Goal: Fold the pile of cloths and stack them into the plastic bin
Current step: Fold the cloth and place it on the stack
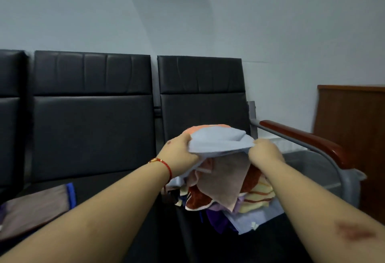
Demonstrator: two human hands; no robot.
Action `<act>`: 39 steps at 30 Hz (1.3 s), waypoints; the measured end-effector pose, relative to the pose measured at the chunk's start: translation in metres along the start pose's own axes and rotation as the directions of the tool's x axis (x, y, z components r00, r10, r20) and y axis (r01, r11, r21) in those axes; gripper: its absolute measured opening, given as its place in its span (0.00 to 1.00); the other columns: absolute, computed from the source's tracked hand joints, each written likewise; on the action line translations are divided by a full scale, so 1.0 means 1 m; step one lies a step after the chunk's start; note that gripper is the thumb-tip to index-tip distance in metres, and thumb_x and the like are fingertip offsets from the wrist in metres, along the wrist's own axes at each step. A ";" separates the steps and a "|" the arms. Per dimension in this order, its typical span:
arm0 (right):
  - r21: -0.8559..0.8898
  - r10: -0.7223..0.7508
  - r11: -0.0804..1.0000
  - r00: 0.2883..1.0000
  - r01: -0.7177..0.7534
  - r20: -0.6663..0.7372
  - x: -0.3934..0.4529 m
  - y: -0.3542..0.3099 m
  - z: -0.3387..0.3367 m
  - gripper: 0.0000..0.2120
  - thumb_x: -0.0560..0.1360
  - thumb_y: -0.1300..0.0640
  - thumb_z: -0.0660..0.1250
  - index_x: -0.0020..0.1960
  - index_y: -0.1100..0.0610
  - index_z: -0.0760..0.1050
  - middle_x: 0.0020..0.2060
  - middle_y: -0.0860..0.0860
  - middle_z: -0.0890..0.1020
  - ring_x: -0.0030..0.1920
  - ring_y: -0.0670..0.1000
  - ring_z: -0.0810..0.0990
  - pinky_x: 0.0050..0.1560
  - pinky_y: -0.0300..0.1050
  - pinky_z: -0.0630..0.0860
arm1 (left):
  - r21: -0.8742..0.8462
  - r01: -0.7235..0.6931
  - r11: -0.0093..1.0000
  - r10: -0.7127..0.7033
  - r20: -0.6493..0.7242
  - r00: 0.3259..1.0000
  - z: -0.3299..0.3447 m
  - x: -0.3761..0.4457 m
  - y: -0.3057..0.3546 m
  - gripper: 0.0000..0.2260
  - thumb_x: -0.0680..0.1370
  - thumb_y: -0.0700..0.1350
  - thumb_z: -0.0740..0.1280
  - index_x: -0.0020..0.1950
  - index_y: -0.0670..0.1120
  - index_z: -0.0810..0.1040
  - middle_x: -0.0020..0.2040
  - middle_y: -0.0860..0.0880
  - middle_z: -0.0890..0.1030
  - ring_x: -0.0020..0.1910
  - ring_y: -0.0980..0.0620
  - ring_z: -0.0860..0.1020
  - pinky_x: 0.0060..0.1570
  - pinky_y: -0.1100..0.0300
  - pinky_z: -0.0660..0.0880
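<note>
A light blue cloth is stretched between my two hands above a heap of mixed cloths on the right black seat. My left hand grips its left edge and my right hand grips its right edge. Beige, rust, yellow striped, purple and pale blue cloths lie tangled in the heap below. A peach cloth shows behind the blue one. A grey plastic bin stands to the right, beyond the seat's armrest, partly hidden.
A folded brownish cloth with a blue edge lies on the left black seat. A wooden armrest on a grey metal frame runs between the heap and the bin. A brown wooden cabinet stands far right. The wall is behind the seats.
</note>
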State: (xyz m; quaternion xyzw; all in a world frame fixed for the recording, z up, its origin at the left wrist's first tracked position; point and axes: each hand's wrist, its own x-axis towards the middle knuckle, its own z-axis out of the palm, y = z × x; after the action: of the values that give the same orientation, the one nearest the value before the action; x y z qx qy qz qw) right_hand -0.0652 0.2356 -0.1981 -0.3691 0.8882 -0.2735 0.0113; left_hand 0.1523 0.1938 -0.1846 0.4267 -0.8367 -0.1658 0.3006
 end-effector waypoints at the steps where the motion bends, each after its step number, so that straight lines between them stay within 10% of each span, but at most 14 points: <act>1: 0.053 0.037 0.998 0.999 -0.039 0.031 0.005 0.001 -0.008 0.16 0.76 0.63 0.62 0.63 0.61 0.73 0.60 0.59 0.77 0.58 0.59 0.76 0.56 0.49 0.74 | 0.211 -0.004 0.977 0.005 -0.005 1.000 -0.008 -0.001 -0.006 0.06 0.75 0.43 0.63 0.45 0.48 0.65 0.44 0.48 0.74 0.42 0.49 0.71 0.38 0.58 0.69; 5: 0.366 -0.130 0.910 0.972 0.195 -0.194 -0.005 -0.012 -0.045 0.11 0.80 0.59 0.56 0.57 0.63 0.72 0.50 0.59 0.77 0.51 0.59 0.75 0.45 0.45 0.66 | 0.372 0.240 0.897 -0.164 -0.224 0.961 -0.040 0.000 -0.030 0.06 0.76 0.38 0.58 0.53 0.43 0.69 0.58 0.40 0.72 0.55 0.40 0.73 0.52 0.51 0.71; 8: 0.269 -0.336 0.817 0.799 0.511 -0.498 -0.033 -0.030 -0.080 0.06 0.81 0.57 0.55 0.47 0.57 0.67 0.43 0.54 0.71 0.43 0.54 0.69 0.41 0.44 0.61 | -0.153 0.375 0.914 -0.404 -0.275 0.873 -0.058 0.011 -0.034 0.12 0.77 0.37 0.60 0.60 0.36 0.71 0.59 0.36 0.75 0.57 0.37 0.76 0.53 0.54 0.74; 12: 0.247 -0.389 0.681 0.625 0.690 -0.676 -0.059 -0.058 -0.109 0.06 0.80 0.57 0.58 0.45 0.56 0.65 0.42 0.53 0.70 0.41 0.52 0.67 0.37 0.40 0.56 | -0.517 0.122 0.847 -0.390 -0.450 0.804 -0.096 0.002 -0.022 0.09 0.75 0.34 0.59 0.50 0.33 0.76 0.46 0.34 0.78 0.49 0.36 0.78 0.44 0.53 0.74; 18: 0.353 -0.352 0.690 0.720 0.631 -0.598 -0.094 -0.082 -0.107 0.15 0.80 0.51 0.57 0.37 0.56 0.63 0.31 0.48 0.70 0.37 0.55 0.68 0.33 0.49 0.57 | -0.433 0.000 0.901 -0.306 -0.636 0.709 -0.153 -0.037 -0.013 0.08 0.77 0.34 0.56 0.50 0.39 0.74 0.44 0.43 0.73 0.44 0.49 0.70 0.40 0.60 0.64; 21: 0.353 -0.375 0.681 0.720 0.641 -0.584 -0.115 -0.095 -0.099 0.22 0.81 0.46 0.55 0.32 0.57 0.62 0.29 0.52 0.69 0.38 0.56 0.68 0.32 0.48 0.60 | -0.294 0.081 0.952 -0.248 -0.589 0.769 -0.170 -0.053 -0.031 0.05 0.78 0.40 0.59 0.44 0.40 0.72 0.35 0.46 0.71 0.38 0.48 0.68 0.30 0.59 0.62; 26: 0.507 -0.449 0.670 0.840 0.543 -0.305 -0.145 -0.114 -0.075 0.21 0.80 0.48 0.57 0.33 0.58 0.63 0.31 0.54 0.69 0.35 0.56 0.68 0.31 0.46 0.62 | -0.215 0.217 0.952 -0.267 -0.244 0.932 -0.166 -0.114 -0.063 0.17 0.76 0.59 0.64 0.51 0.46 0.81 0.46 0.48 0.82 0.46 0.49 0.79 0.47 0.57 0.75; 31: 0.628 -0.467 0.738 0.858 0.247 0.212 -0.158 -0.105 -0.011 0.13 0.77 0.49 0.65 0.55 0.56 0.78 0.49 0.55 0.81 0.48 0.57 0.80 0.50 0.50 0.77 | -0.224 0.471 0.853 -0.497 -0.073 0.865 -0.131 -0.156 -0.129 0.15 0.80 0.51 0.62 0.47 0.41 0.80 0.48 0.41 0.82 0.46 0.45 0.79 0.48 0.56 0.73; 34: 0.608 -0.562 0.753 0.728 0.254 0.392 -0.173 -0.088 0.026 0.18 0.72 0.44 0.70 0.55 0.54 0.80 0.47 0.51 0.84 0.47 0.51 0.82 0.48 0.46 0.78 | -0.407 0.501 0.764 -0.591 -0.129 0.796 -0.116 -0.166 -0.163 0.12 0.80 0.45 0.61 0.55 0.39 0.79 0.57 0.37 0.79 0.56 0.39 0.78 0.56 0.52 0.73; 39: 0.418 -0.483 0.866 0.246 0.275 0.840 -0.204 -0.075 0.079 0.21 0.63 0.49 0.79 0.52 0.56 0.80 0.51 0.54 0.84 0.53 0.55 0.83 0.56 0.51 0.78 | -0.492 0.453 0.743 -0.595 -0.176 0.784 -0.099 -0.169 -0.191 0.13 0.80 0.42 0.58 0.58 0.40 0.79 0.56 0.41 0.80 0.57 0.44 0.77 0.62 0.50 0.72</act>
State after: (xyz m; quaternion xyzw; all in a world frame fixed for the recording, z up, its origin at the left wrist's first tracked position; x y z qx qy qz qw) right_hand 0.1491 0.2896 -0.2656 -0.6576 0.5753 -0.0908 0.4779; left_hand 0.4103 0.2180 -0.2720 0.5925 -0.5624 -0.3503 0.4582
